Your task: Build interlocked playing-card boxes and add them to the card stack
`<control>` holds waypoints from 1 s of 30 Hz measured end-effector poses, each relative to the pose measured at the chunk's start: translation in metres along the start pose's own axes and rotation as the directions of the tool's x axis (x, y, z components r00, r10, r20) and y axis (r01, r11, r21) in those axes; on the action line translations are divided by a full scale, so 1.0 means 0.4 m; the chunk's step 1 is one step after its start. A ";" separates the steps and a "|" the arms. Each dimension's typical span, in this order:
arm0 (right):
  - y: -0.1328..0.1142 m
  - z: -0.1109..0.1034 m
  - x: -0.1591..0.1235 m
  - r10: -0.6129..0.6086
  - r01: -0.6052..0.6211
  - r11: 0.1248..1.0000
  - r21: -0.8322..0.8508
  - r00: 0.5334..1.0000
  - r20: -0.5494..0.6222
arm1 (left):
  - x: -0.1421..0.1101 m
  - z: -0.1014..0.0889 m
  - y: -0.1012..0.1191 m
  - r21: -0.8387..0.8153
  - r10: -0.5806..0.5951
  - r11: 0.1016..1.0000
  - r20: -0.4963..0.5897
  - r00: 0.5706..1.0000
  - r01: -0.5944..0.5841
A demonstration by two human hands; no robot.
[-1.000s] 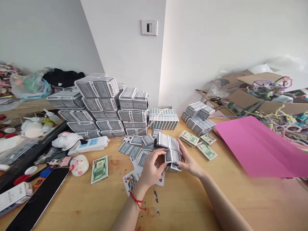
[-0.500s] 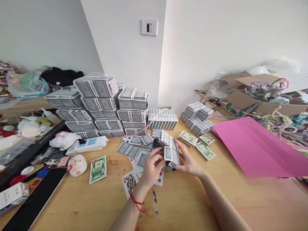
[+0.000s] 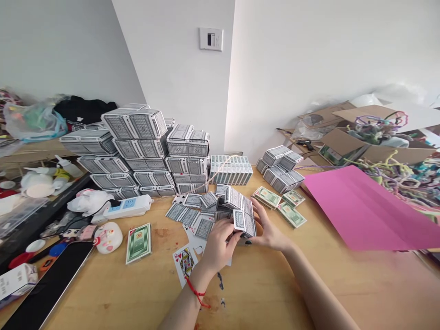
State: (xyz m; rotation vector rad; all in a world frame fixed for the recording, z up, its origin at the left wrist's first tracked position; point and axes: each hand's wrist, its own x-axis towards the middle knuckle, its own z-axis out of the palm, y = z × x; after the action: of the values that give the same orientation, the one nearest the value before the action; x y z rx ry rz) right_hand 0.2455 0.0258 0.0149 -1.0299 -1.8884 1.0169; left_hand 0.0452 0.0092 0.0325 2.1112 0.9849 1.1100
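Observation:
Between my hands is a block folded from playing cards [image 3: 242, 208], its patterned grey backs facing outward. My left hand [image 3: 222, 240] grips its near left side, thumb and fingers closed at the lower corner, with the red string bracelet on that wrist. My right hand [image 3: 270, 231] is wrapped along its right side, thumb at the bottom edge. Loose and folded cards [image 3: 197, 211] lie just left of the block, mostly back up. A queen of hearts [image 3: 186, 262] lies face up beside my left wrist. Part of the block's underside is hidden by my fingers.
Stacked card blocks [image 3: 137, 149] stand at the back left, with a smaller stack [image 3: 280, 167] at the back right. Green card packs [image 3: 266, 197] lie right of my hands, another green pack [image 3: 139, 243] to the left. A power strip [image 3: 129, 206] and pink sheet [image 3: 371, 211] flank them.
The view has shifted slightly. My left fingers have slid lower along the block's near left side, and my right hand keeps about the same hold.

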 end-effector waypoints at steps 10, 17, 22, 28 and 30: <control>-0.011 0.001 -0.002 0.009 -0.010 0.999 -0.054 1.000 -0.003 | 0.019 0.024 0.013 0.113 0.128 0.985 0.024 0.992 -0.129; -0.011 0.003 -0.005 0.011 -0.012 0.998 0.058 1.000 0.016 | 0.034 0.031 0.021 0.212 0.203 0.953 0.087 0.975 -0.218; -0.015 0.006 -0.007 0.053 -0.058 0.990 0.126 0.998 0.045 | 0.041 0.030 0.022 0.216 0.207 0.949 0.126 0.970 -0.230; -0.022 0.007 -0.007 0.080 -0.089 0.982 0.168 0.995 0.062 | 0.048 0.029 0.028 0.246 0.194 0.942 0.155 0.969 -0.228; -0.024 0.005 -0.008 0.087 -0.096 0.981 0.171 0.994 0.059 | 0.053 0.030 0.028 0.257 0.196 0.937 0.170 0.966 -0.235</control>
State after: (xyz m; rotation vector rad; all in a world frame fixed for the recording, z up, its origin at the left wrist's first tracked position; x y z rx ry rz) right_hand 0.2423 0.0188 0.0218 -1.0033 -1.7707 1.2492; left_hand 0.0678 0.0182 0.0443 2.5376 0.8983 0.9501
